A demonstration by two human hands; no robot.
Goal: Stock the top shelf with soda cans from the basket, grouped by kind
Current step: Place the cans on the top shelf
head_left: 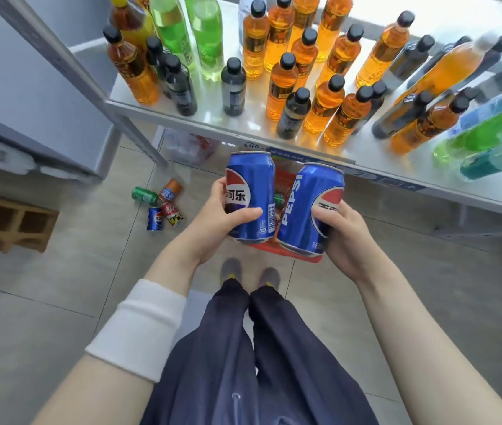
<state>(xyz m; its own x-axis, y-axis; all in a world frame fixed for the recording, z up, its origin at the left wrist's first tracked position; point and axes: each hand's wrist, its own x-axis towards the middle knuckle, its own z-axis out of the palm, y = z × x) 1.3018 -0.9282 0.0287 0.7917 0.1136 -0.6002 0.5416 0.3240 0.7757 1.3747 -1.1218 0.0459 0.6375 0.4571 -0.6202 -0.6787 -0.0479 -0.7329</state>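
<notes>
Both hands hold blue cans in the middle of the frame. Left hand [212, 210] wraps around one blue can [251, 196]. Right hand [346, 233] grips another blue can [311, 207], almost touching the first.

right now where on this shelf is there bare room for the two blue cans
The shelf front strip is bare between the lone dark bottle and the orange bottles, and at the near left corner. The back and right are crowded. Each hand holds a blue can.
</notes>
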